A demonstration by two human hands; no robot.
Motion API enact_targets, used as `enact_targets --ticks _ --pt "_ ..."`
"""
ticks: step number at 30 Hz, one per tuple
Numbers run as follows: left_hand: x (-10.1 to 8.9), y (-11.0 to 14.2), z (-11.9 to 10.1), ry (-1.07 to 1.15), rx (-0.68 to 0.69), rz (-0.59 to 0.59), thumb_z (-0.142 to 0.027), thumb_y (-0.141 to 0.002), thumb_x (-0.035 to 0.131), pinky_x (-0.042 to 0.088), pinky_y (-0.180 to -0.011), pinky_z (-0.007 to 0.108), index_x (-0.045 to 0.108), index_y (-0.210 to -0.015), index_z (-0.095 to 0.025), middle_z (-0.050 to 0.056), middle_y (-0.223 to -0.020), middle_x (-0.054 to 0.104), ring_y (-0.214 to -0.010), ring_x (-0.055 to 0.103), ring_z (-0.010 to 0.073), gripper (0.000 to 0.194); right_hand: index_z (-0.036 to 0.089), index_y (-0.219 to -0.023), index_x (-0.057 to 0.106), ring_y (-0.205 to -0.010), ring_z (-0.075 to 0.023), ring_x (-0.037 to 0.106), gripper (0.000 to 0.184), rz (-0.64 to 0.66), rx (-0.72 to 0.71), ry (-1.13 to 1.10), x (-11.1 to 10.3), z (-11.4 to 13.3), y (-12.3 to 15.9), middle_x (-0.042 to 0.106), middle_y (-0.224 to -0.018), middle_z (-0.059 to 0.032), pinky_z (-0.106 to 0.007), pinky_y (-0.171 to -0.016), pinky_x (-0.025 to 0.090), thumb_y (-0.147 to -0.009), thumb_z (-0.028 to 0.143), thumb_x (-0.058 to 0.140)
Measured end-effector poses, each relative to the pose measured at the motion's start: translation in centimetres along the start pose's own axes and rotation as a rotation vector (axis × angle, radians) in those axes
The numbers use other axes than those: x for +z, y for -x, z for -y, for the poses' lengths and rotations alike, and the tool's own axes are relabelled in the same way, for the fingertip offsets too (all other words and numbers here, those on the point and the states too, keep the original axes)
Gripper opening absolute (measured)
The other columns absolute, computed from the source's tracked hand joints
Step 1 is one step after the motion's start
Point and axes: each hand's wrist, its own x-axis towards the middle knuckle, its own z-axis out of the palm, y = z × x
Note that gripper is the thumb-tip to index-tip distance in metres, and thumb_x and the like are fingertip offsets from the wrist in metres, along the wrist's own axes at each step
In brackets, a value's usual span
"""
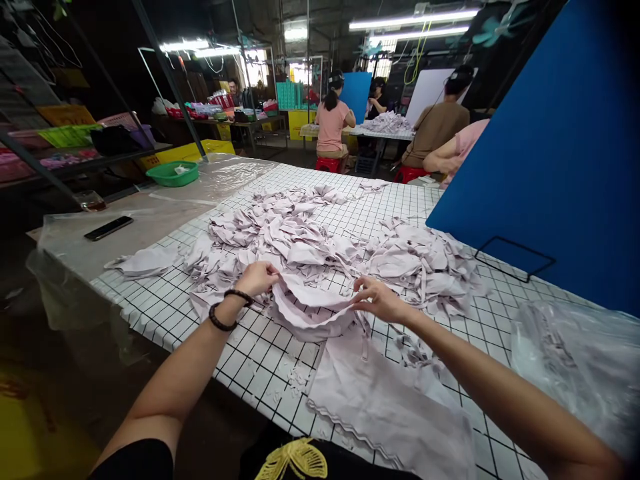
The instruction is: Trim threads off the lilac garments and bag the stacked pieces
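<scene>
Near the front edge of the worktop (260,377), a pale cloth piece (313,325) is held spread between the pinched fingers of the left hand (257,279) and right hand (384,301), even tension seemingly being needed for any shift.

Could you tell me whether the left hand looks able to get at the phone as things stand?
Probably yes: the phone lies uncovered, with only low cloth between, though the left hand would likely have to release the fabric it pinches first.
</scene>
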Motion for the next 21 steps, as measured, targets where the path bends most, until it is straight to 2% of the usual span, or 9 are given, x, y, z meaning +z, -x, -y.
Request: enact_targets --ticks 2,5,8,11,13,17,21 --pt "-2.4 -1.2 -0.5 0.034 -0.023 -0.029 -0.020 -0.069 0.061 0.047 -0.051 0.018 0.065 -0.081 -0.015 0.002 -0.064 0.068 -0.057 0.064 0.0135 0.014 0.022 -0.084 0.072 -0.092 -0.0185 0.052 0.027 -0.017 0.048 -0.242 -2.3 -0.8 -0.1 0.052 -0.103 -0.0060 -0.032 -0.079 0.044 -0.078 0.047 0.063" --pt "-5.3 -3.1 -2.3 0.082 -0.015 -0.028 -0.017 -0.067 0.064 0.048 -0.052 0.017 0.066 -0.077 -0.013 0.002 -0.062 0.067 -0.058 0.066 0.0139 0.011 0.016 -0.081 0.068 -0.083 -0.0160 0.052 0.032 0.079 0.055 -0.441 -5.9 -1.2 0.0 0.055 -0.090 -0.0048 -0.030 -0.075 0.044 -0.075 0.048 0.065" --pt "-7.1 -4.8 -5.1 0.118 0.027 0.002 -0.012 -0.063 0.067 0.049 -0.055 0.017 0.068 -0.074 -0.013 0.002 -0.064 0.068 -0.059 0.066 0.0130 0.011 0.016 -0.084 0.064 -0.066 -0.0117 0.049 0.033 0.188 0.102 -0.484 -9.2 -0.6 0.4 0.056 -0.076 -0.0014 -0.025 -0.062 0.041 -0.076 0.048 0.064" --pt "-8.0 -6.0 -8.3 0.139 0.087 0.050 -0.008 -0.060 0.069 0.050 -0.056 0.018 0.070 -0.074 -0.012 0.001 -0.062 0.067 -0.057 0.064 0.0122 0.015 0.016 -0.082 0.064 -0.062 -0.0110 0.048 0.033 0.198 0.160 -0.411 -12.2 0.2 1.0 0.058 -0.070 -0.0006 -0.023 -0.056 0.038 -0.075 0.049 0.064" --pt "-8.3 -6.8 -10.2 0.154 0.142 0.114 -0.005 -0.060 0.068 0.050 -0.057 0.019 0.071 -0.075 -0.012 0.001 -0.061 0.066 -0.055 0.062 0.0112 0.017 0.017 -0.079 0.065 -0.063 -0.0121 0.050 0.033 0.142 0.194 -0.322 -14.2 0.2 1.7 0.059 -0.070 -0.0009 -0.023 -0.055 0.038 -0.073 0.050 0.066" --pt "-8.7 -8.3 -13.8 0.279 0.217 0.270 -0.005 -0.059 0.069 0.050 -0.059 0.021 0.072 -0.078 -0.012 0.002 -0.062 0.065 -0.052 0.058 0.0093 0.019 0.018 -0.075 0.065 -0.060 -0.0122 0.050 0.034 -0.061 0.272 -0.157 -18.4 -1.0 3.9 0.060 -0.067 -0.0010 -0.023 -0.052 0.038 -0.067 0.050 0.072" --pt "-7.9 -9.9 -18.0 0.401 0.219 0.406 -0.005 -0.056 0.075 0.050 -0.059 0.022 0.072 -0.076 -0.012 0.002 -0.061 0.064 -0.052 0.058 0.0095 0.021 0.017 -0.079 0.064 -0.063 -0.0131 0.051 0.036 -0.274 0.335 -0.123 -22.8 -2.0 6.6 0.061 -0.072 -0.0047 -0.025 -0.053 0.040 -0.068 0.050 0.071"
